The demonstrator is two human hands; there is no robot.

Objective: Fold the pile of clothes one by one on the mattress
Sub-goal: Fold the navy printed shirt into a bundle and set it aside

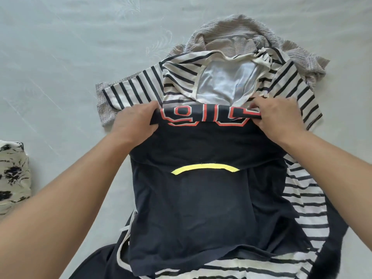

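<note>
Both hands clamped on the far folded edge of a dark navy shirt (193, 198): left hand (134, 121) pinching its left corner, right hand (279, 117) its right, red-outlined numerals stretched between. Spread over a striped garment (302, 210) atop a grey knit piece (237, 29) on the pale mattress (60, 57). Floral fabric (12, 178) at far left, well apart.
</note>
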